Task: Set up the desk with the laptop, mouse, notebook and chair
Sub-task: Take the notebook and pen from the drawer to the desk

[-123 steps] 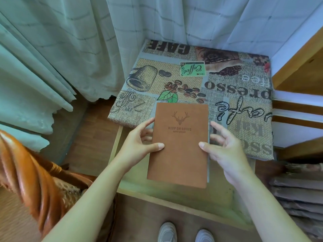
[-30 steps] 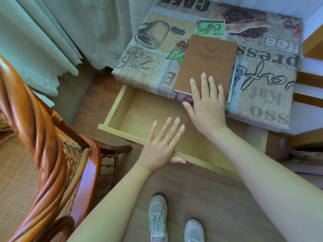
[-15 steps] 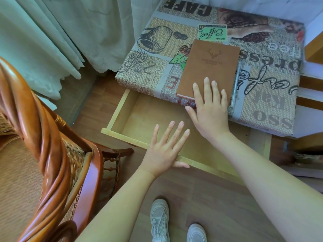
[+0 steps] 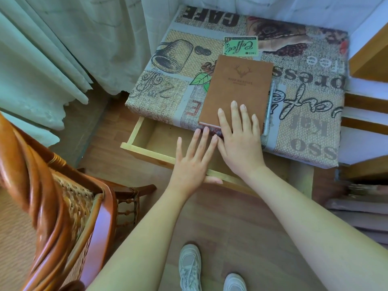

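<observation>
A brown notebook [image 4: 237, 89] with a deer emblem lies flat on the desk [image 4: 310, 114], which is covered by a coffee-print cloth. My right hand [image 4: 239, 141] rests flat on the notebook's near edge, fingers spread. A pen [image 4: 269, 108] lies along the notebook's right side. Below the desk front a pale wooden drawer [image 4: 144, 148] stands pulled out. My left hand [image 4: 192, 162] lies flat over the drawer's front rail, fingers apart, thumb on the rail. A wooden rattan chair [image 4: 63, 204] stands at the left. No laptop or mouse is in view.
Pale curtains [image 4: 63, 49] hang at the left and behind the desk. Wooden shelving [image 4: 367, 59] stands to the right of the desk, with stacked items [image 4: 361, 206] low on the right. My two white shoes [image 4: 190, 267] stand on the wooden floor.
Four seconds ago both hands held the notebook above the drawer; it now lies on the desk. In the last second the left hand slid forward and the drawer moved partly in.
</observation>
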Available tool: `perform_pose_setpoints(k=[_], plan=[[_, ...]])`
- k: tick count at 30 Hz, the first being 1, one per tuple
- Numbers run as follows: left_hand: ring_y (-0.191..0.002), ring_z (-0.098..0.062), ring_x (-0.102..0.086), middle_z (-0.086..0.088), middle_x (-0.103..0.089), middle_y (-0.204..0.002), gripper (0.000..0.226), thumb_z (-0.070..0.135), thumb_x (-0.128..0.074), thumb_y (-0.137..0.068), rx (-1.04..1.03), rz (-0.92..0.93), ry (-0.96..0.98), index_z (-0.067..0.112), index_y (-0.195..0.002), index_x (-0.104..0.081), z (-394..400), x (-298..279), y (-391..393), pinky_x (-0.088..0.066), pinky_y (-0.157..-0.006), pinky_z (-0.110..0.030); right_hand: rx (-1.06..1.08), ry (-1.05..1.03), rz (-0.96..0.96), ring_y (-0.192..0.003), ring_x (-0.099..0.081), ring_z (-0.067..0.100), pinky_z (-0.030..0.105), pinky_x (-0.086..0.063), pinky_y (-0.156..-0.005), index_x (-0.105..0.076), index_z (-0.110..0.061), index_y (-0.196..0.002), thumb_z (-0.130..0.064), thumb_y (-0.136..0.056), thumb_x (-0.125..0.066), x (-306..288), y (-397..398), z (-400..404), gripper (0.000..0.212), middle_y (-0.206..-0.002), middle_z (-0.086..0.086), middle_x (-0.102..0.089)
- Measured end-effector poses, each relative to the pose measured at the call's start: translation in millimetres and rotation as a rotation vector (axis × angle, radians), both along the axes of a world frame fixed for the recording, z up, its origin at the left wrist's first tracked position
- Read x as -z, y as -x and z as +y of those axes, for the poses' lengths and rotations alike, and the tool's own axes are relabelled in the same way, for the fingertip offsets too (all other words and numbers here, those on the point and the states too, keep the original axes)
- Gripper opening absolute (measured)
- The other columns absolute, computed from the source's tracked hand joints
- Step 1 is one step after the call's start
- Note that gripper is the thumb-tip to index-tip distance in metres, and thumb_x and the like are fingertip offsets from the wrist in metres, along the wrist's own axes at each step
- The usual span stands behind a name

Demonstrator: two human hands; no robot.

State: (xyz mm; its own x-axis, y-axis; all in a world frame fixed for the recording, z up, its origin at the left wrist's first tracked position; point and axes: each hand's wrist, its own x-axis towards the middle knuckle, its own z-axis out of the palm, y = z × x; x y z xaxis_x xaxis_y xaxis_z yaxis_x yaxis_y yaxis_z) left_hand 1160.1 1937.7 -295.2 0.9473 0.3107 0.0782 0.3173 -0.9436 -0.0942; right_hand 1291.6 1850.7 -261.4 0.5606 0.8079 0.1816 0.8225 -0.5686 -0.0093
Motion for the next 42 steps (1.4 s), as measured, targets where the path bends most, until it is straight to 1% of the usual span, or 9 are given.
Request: perform_pose_setpoints(k=[6,12,18,24,29,31,33,40,42], plan=[[-0.146,-0.026,-0.013,-0.011,-0.010,-0.159,0.120,0.088,-0.031,-0.063,-0.020,-0.047,-0.072,0.013,-0.152,-0.002,2.0,1.9,-7.1,-0.013,-0.110,-0.062,0.001,-0.026,0.000,-0.139,-0.026,0.041,0.056,-0.024,-0.110,-0.029,-0.013,-0.146,-0.039,-0.097,-0.034,0.8,-0.7,0.6,0.056,-0.153,0.024,-0.025],[-0.141,-0.020,-0.024,-0.004,-0.022,-0.152,0.106,0.089,-0.029,-0.068,0.022,-0.224,-0.086,0.024,-0.150,-0.015,2.5,6.6,-3.0,-0.021,-0.110,-0.057,-0.009,0.003,0.000,-0.139,-0.026,0.042,0.057,-0.025,-0.110,-0.029,-0.013,-0.146,-0.039,-0.093,-0.035,1.2,-0.5,-0.1,0.060,-0.152,0.024,-0.025],[-0.146,-0.020,-0.012,-0.008,-0.009,-0.160,0.125,0.090,-0.028,-0.061,-0.055,-0.121,-0.131,0.006,-0.151,-0.004,7.0,-2.8,-18.1,-0.006,-0.114,-0.053,0.001,0.011,0.010,-0.140,-0.024,0.041,0.056,-0.022,-0.111,-0.027,-0.014,-0.147,-0.048,-0.095,-0.033,-0.7,-0.4,0.2,0.062,-0.153,0.023,-0.023],[-0.140,-0.016,-0.026,-0.006,-0.037,-0.151,0.118,0.088,-0.039,-0.061,-0.030,-0.261,-0.142,0.009,-0.146,-0.027,11.4,-1.7,-24.2,-0.020,-0.110,-0.056,-0.008,-0.012,0.010,-0.138,-0.027,0.042,0.057,-0.024,-0.110,-0.032,-0.013,-0.145,-0.047,-0.094,-0.035,-1.1,-0.7,0.0,0.061,-0.152,0.024,-0.027],[-0.124,-0.020,-0.040,-0.009,-0.057,-0.133,0.088,0.074,-0.045,-0.075,0.083,-0.376,-0.188,0.007,-0.132,-0.041,23.8,-2.7,-34.4,-0.028,-0.101,-0.046,-0.001,-0.008,0.003,-0.138,-0.028,0.042,0.057,-0.025,-0.110,-0.032,-0.013,-0.145,-0.046,-0.094,-0.034,-0.3,-1.1,-0.5,0.061,-0.152,0.024,-0.027],[-0.116,-0.020,-0.043,-0.008,-0.062,-0.126,0.052,0.041,-0.057,-0.088,0.065,-0.460,-0.209,0.010,-0.127,-0.044,23.2,-1.0,-39.5,-0.030,-0.098,-0.043,0.002,-0.009,0.005,-0.138,-0.028,0.043,0.057,-0.025,-0.110,-0.033,-0.013,-0.145,-0.047,-0.094,-0.035,-0.4,-0.9,-0.2,0.061,-0.151,0.025,-0.027],[-0.110,-0.020,-0.045,-0.007,-0.065,-0.120,0.031,0.016,-0.049,-0.091,0.046,-0.520,-0.216,0.011,-0.122,-0.046,21.6,-0.1,-43.4,-0.032,-0.094,-0.042,0.002,-0.008,0.007,-0.138,-0.029,0.043,0.057,-0.025,-0.109,-0.034,-0.013,-0.145,-0.047,-0.094,-0.034,-0.7,-1.1,0.1,0.061,-0.151,0.025,-0.028],[-0.097,-0.021,-0.046,-0.008,-0.069,-0.107,0.032,0.020,-0.020,-0.102,0.060,-0.564,-0.205,0.012,-0.109,-0.050,22.5,-7.1,-50.1,-0.033,-0.084,-0.040,-0.031,-0.029,0.020,-0.138,-0.030,0.041,0.055,-0.027,-0.110,-0.036,-0.014,-0.144,-0.046,-0.093,-0.036,-1.2,-4.6,-3.5,0.060,-0.151,0.023,-0.029],[-0.094,-0.021,-0.044,-0.007,-0.068,-0.106,0.022,0.018,-0.030,-0.099,0.069,-0.567,-0.200,0.012,-0.107,-0.049,23.4,-5.8,-51.0,-0.032,-0.083,-0.039,-0.045,-0.041,0.029,-0.138,-0.029,0.040,0.053,-0.026,-0.111,-0.037,-0.015,-0.144,-0.047,-0.093,-0.037,-1.5,-6.7,-5.3,0.060,-0.152,0.022,-0.028]])
